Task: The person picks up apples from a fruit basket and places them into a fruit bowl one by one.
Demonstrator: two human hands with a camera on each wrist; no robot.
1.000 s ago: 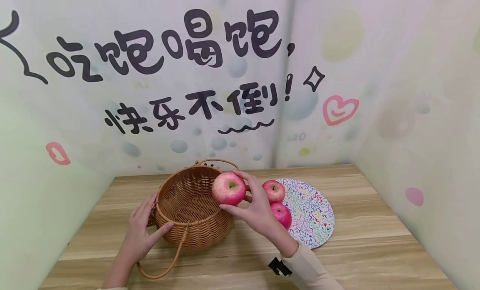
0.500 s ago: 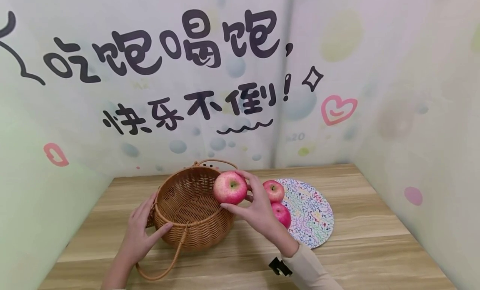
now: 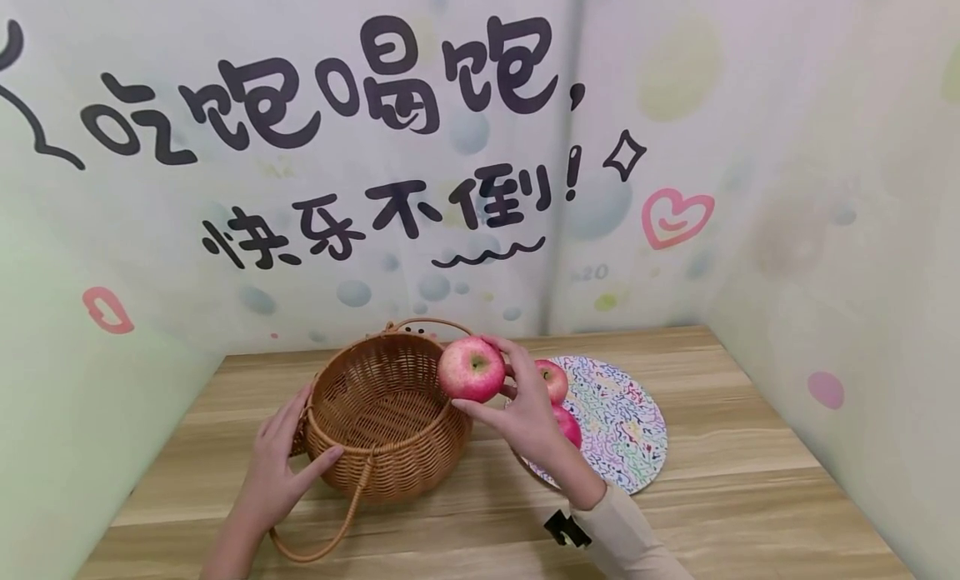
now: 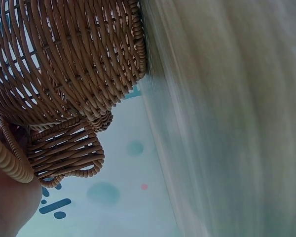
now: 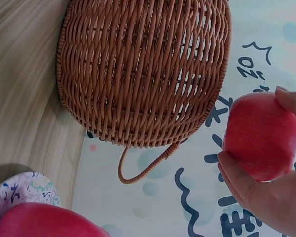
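Note:
A brown wicker basket (image 3: 397, 459) stands on the table with its interior bare. My left hand (image 3: 281, 467) holds its left side, thumb at the rim and fingers along the outer wall; in the left wrist view only part of that hand (image 4: 10, 202) shows beside the weave. My right hand (image 3: 525, 409) pinches a red apple (image 3: 471, 370) between thumb and fingers, raised beside the basket's right rim. In the right wrist view this apple (image 5: 261, 136) is apart from the basket wall. Two more apples, one behind (image 3: 553, 382) and one nearer (image 3: 567, 427), are partly hidden by my right hand.
Under those two apples lies a round, colourful patterned plate (image 3: 622, 430). The basket's handles hang out, one toward the front (image 3: 330, 551) and one at the back (image 3: 435, 320). Walls with black lettering (image 3: 405, 205) enclose the wooden table (image 3: 720, 480).
My right hand has shifted slightly to the right with the apple, covering more of the two apples on the plate. The left hand and the basket have stayed nearly still.

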